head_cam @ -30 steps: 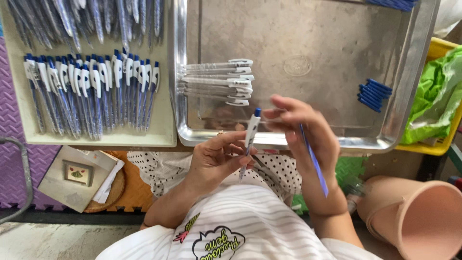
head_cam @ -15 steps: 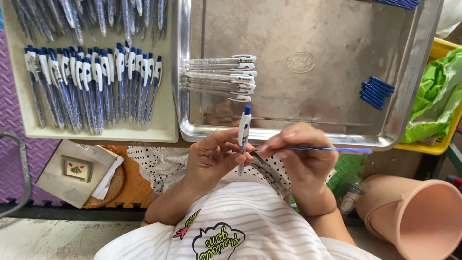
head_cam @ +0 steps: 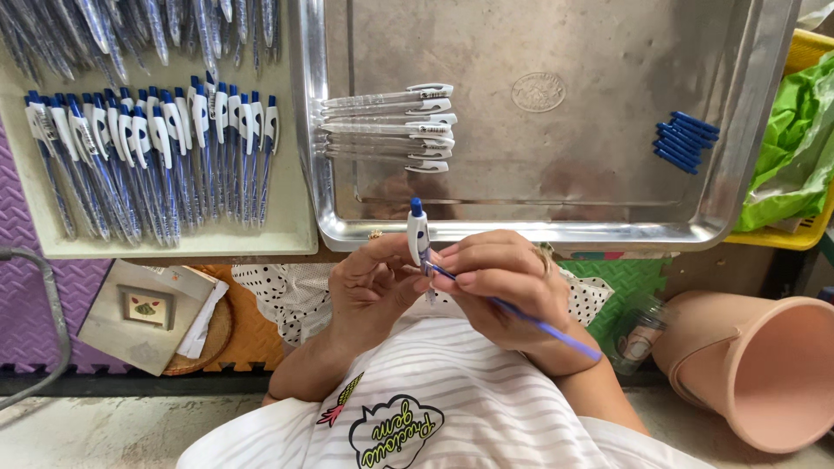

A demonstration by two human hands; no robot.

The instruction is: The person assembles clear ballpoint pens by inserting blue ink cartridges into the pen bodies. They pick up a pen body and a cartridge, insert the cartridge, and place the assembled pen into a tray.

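Observation:
My left hand (head_cam: 369, 287) holds a clear pen barrel (head_cam: 420, 236) upright, its white clip and blue cap end pointing up, just in front of the metal tray's (head_cam: 556, 234) near rim. My right hand (head_cam: 499, 282) pinches a thin blue refill (head_cam: 539, 323) whose front end meets the barrel's lower end; its tail slants down to the right past my wrist. Both hands touch over my lap.
In the tray lie several empty clear barrels (head_cam: 391, 126) with white clips and a small heap of blue caps (head_cam: 685, 141). A cream tray (head_cam: 287, 234) at left holds rows of finished blue pens (head_cam: 156, 156). A yellow bin with green plastic (head_cam: 795, 139) and a terracotta pot (head_cam: 764, 365) stand at right.
My right hand swung the blue refill from upright to level, then angled its tip into the barrel's lower end. The barrel stays upright in my left hand, close to the tray's rim.

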